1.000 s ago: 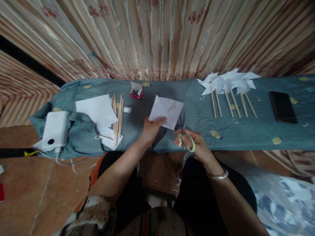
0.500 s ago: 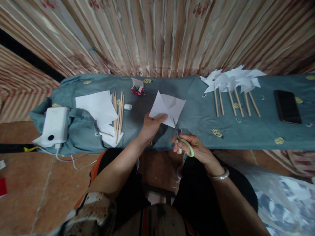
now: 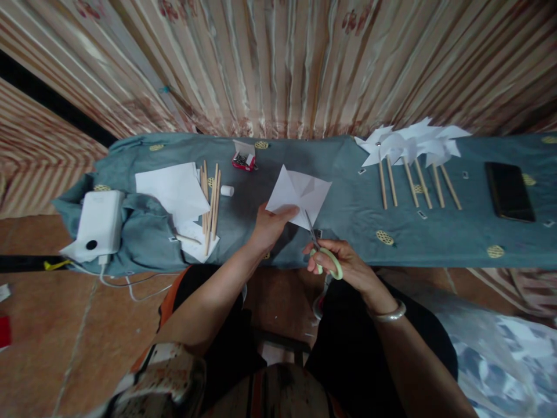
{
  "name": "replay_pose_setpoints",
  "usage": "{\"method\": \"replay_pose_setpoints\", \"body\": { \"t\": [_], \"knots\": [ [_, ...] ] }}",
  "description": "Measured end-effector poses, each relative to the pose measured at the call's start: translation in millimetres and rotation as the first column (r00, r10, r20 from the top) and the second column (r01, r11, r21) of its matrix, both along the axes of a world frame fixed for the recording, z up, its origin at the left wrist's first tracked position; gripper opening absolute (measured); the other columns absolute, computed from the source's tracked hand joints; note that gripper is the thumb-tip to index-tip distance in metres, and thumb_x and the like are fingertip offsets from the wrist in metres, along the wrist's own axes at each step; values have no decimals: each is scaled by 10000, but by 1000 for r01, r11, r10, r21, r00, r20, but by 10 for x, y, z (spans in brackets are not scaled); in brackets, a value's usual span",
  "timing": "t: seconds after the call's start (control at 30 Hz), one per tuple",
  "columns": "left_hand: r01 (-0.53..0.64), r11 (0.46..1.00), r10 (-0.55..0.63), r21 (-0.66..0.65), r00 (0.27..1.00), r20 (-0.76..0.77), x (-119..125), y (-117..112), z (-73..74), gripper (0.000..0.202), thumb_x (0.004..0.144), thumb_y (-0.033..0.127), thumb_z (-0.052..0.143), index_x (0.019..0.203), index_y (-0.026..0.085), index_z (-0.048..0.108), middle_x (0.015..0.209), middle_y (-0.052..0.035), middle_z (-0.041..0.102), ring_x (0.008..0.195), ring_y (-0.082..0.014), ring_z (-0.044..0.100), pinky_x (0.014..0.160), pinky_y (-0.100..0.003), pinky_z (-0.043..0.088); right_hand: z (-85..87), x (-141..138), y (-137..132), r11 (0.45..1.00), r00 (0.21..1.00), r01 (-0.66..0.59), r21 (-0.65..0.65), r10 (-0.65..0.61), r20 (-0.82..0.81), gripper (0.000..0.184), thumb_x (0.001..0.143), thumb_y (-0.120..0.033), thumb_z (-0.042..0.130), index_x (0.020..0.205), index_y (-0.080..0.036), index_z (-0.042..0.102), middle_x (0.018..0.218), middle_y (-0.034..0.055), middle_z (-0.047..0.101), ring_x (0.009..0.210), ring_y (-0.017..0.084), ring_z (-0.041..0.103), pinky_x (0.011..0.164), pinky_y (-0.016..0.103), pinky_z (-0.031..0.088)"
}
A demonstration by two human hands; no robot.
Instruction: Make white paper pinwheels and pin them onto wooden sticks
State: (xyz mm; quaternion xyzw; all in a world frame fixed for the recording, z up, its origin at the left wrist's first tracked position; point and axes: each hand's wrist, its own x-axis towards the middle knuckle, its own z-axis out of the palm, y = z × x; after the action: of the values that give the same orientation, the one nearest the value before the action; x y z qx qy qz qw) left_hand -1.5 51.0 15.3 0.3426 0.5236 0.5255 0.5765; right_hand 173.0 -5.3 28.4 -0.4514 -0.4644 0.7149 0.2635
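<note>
My left hand pinches the lower left corner of a creased white paper square and holds it up over the grey-blue cloth. My right hand is closed in the pale green handles of a pair of scissors. The scissor blades point up and left, with their tips at the paper's lower edge.
The cloth-covered table carries loose white sheets, several wooden sticks, a small white roll, a red box of pins, finished paper pinwheels on sticks, a black phone and a white device with a cable. A striped curtain hangs behind.
The scissors have swung from beside the paper's right edge to its lower edge, blades now tilted left. The paper has turned slightly in my left hand.
</note>
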Motion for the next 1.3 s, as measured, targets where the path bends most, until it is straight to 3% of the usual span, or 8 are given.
{"method": "replay_pose_setpoints", "body": {
  "t": [0.27, 0.47, 0.87, 1.03, 1.3],
  "knots": [
    [-22, 1000, 22, -15, 1000, 9, -6, 10, 2, 217, 576, 298, 797, 762, 222, 716, 848, -33, 747, 922, -261, 668, 823, -350, 497, 28, -41, -1, 1000, 999, 24, -20, -25, -25, 408, 644, -539, 822, 748, -177, 663, 620, -8, 655, 512, 97, 594, 478, 210, 486],
    [-35, 999, 35, 16, 999, 6, -7, 12, -2, 319, 568, 297, 811, 870, 225, 735, 891, -36, 760, 922, -269, 670, 865, -379, 506, -7, -39, -5, 997, 998, 44, -64, -47, -46, 404, 613, -497, 859, 767, -175, 668, 588, -18, 643, 487, 88, 573, 477, 209, 492],
    [-23, 1000, 23, -3, 1000, 12, -13, 6, 10, 253, 559, 287, 812, 782, 216, 715, 869, -32, 754, 898, -249, 681, 825, -356, 516, -32, -52, -10, 992, 996, 83, -92, -85, -12, 423, 577, -503, 873, 756, -166, 689, 555, -27, 644, 465, 79, 575, 470, 198, 490],
    [30, 999, -29, -33, 1000, 11, -15, -27, 33, 213, 562, 285, 815, 732, 217, 706, 779, -18, 736, 782, -223, 667, 762, -338, 513, -16, -63, -3, 992, 995, 98, -74, -100, -30, 415, 576, -494, 876, 763, -172, 694, 563, -25, 654, 477, 82, 580, 471, 201, 493],
    [2, 1000, -1, -18, 1000, 30, -14, -27, 27, 241, 556, 298, 820, 745, 208, 700, 775, -16, 729, 748, -206, 646, 757, -330, 505, -34, -75, 1, 990, 994, 107, -97, -109, -22, 421, 564, -501, 881, 734, -170, 684, 534, -31, 640, 454, 69, 558, 463, 189, 477]
  ]
}}
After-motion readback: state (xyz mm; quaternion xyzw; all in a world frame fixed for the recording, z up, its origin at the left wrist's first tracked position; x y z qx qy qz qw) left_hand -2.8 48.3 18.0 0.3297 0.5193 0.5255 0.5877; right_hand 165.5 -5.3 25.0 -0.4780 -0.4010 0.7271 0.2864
